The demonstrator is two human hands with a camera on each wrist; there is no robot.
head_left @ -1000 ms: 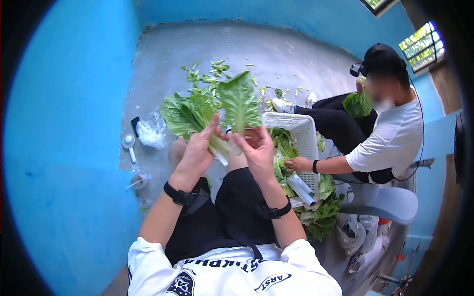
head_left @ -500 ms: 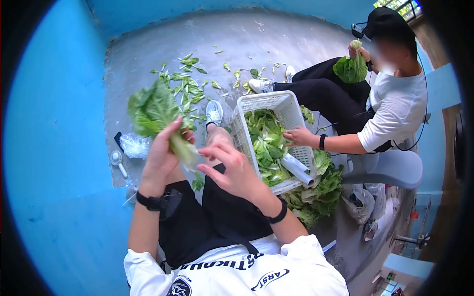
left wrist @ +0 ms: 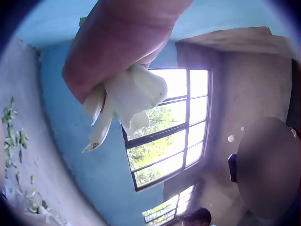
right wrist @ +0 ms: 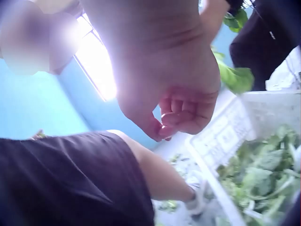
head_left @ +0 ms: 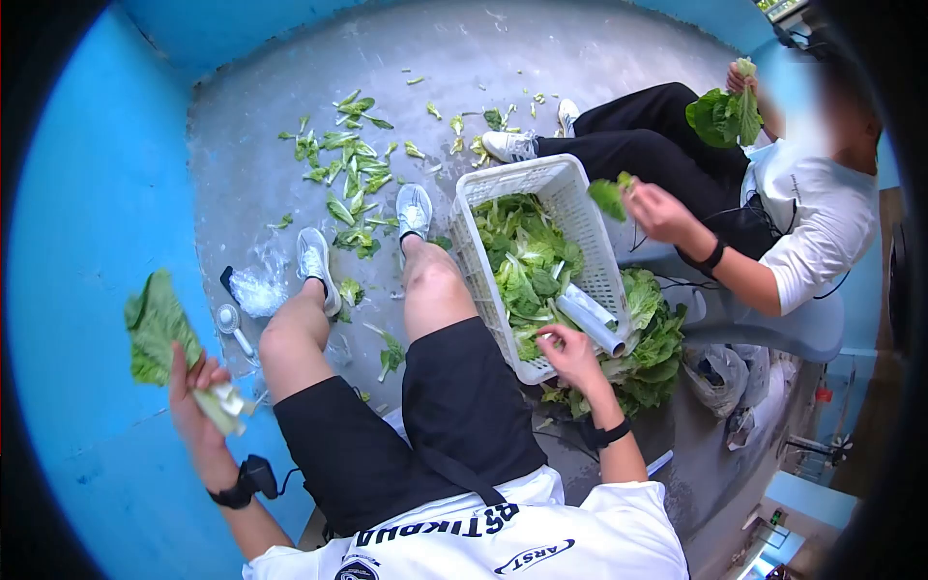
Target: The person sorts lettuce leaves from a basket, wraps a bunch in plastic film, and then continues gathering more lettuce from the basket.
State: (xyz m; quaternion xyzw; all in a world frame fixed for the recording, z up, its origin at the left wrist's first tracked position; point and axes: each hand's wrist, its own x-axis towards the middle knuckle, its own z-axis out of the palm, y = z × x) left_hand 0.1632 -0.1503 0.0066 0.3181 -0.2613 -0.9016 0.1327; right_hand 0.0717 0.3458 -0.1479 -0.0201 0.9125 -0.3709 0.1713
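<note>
My left hand [head_left: 200,406] grips a small bunch of lettuce [head_left: 159,333] out at the left, its green leaves upward. Pale cut stems [left wrist: 134,96] poke out below the fist in the left wrist view. Close by the near end of a white plastic basket [head_left: 582,232], my right hand [head_left: 574,358] hovers with curled fingers. The right wrist view shows its thumb tip meeting the index finger [right wrist: 174,123] and nothing visible between them. Loose lettuce leaves [head_left: 522,246] fill the basket's bottom, and a roll of clear film [head_left: 590,319] lies over its near right side.
More lettuce [head_left: 652,353] is heaped on the floor beside the basket. Trimmed scraps [head_left: 362,174] are scattered ahead of my feet. Another person's hand [head_left: 662,211] holds a leaf [head_left: 609,198] over the basket's right edge. A small white fan [head_left: 230,321] and crumpled plastic [head_left: 259,290] lie left.
My left hand has carried the lettuce far to the left. My right hand has left its stems and moved right to the basket. The other person's hand has risen from the basket with a leaf.
</note>
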